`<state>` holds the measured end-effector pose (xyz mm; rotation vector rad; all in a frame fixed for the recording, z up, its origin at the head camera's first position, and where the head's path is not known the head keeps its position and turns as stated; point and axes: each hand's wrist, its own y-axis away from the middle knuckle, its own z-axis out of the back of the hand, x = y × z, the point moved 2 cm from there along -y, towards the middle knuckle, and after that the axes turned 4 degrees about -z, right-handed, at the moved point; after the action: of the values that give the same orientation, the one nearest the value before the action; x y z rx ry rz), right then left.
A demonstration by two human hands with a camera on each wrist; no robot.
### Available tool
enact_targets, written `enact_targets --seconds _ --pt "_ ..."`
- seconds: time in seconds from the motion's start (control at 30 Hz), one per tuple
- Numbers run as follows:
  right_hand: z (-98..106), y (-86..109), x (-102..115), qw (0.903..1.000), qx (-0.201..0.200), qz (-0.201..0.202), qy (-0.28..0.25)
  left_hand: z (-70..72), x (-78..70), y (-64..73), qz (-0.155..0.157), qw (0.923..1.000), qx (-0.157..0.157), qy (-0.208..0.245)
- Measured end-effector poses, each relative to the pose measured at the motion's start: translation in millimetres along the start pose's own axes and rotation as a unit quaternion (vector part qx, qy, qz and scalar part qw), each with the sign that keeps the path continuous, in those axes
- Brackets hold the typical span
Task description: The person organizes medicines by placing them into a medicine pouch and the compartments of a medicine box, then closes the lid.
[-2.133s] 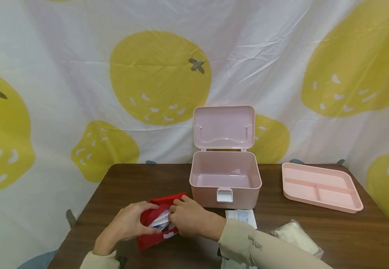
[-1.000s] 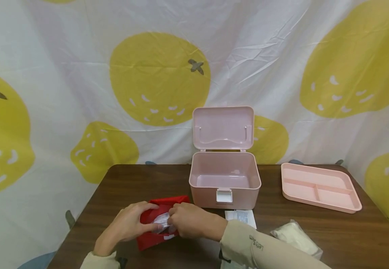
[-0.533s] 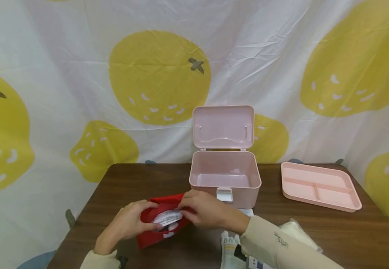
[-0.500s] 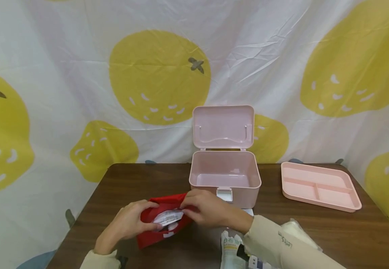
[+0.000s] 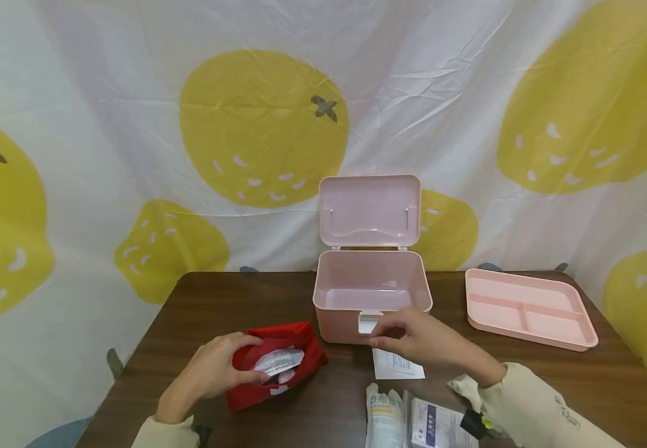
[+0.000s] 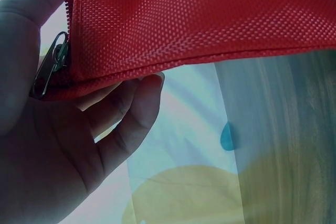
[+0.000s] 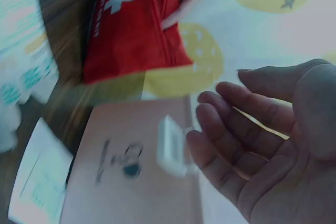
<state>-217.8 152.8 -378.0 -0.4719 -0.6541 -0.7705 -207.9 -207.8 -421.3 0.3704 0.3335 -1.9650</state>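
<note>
My left hand (image 5: 217, 367) grips the left edge of a red zippered first-aid pouch (image 5: 313, 353), thumb on the near rim and fingers on the far side. The pouch gapes, showing white printed packets (image 5: 279, 361) inside. In the left wrist view, the zipper pull (image 6: 51, 65) lies by my palm. A white cross marks the pouch (image 7: 126, 35) in the right wrist view. My right hand (image 5: 415, 336) hovers before the white latch (image 7: 172, 148) of a pink lidded box (image 5: 340, 326). Its fingers are loosely bent and hold nothing. The box lid (image 5: 371, 208) stands raised.
A pink divided tray (image 5: 530, 305) lies at the right rear. A flat white packet (image 5: 399, 367) sits before the box. Nearer are a wrapped bandage roll (image 5: 385, 417) and a purple-labelled pack (image 5: 441, 423). My right sleeve partly covers a cream wrapped bundle (image 5: 463, 387).
My right hand has left the pouch's mouth and moved right to the front of the box. This uncovers the packs on the near table. My left hand stays on the pouch.
</note>
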Motion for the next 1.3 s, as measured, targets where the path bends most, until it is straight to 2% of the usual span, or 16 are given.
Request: enact_targets --seconds 0.17,0.33,0.47,0.7,0.97,1.3 --pt "6.6 15.4 -21.9 0.9983 0.000 -0.056 0.015 -0.2 -0.3 0.4 -0.005 1.0000 -0.005 -0.004" --pt "6.8 22.2 -45.6 0.9918 -0.008 -0.118 0.049 -1.0 0.4 -0.2 -0.005 0.9999 -0.006 -0.007" --pt "2.7 25.9 -64.4 0.9887 -0.011 -0.142 0.047 -2.1 1.5 -0.7 -0.002 0.9999 -0.006 -0.009" --pt "-12.0 29.5 -94.8 0.9866 -0.011 -0.158 0.038 -2.5 1.1 -0.7 0.011 0.9999 -0.004 -0.004" --pt "-29.5 28.5 -103.5 0.9785 -0.025 -0.204 0.021 -1.7 1.1 -1.2 0.015 0.9999 0.001 0.000" --pt "-41.1 28.3 -99.9 0.9744 -0.032 -0.212 0.069 -0.6 0.7 -0.6 0.011 0.9999 0.001 0.000"
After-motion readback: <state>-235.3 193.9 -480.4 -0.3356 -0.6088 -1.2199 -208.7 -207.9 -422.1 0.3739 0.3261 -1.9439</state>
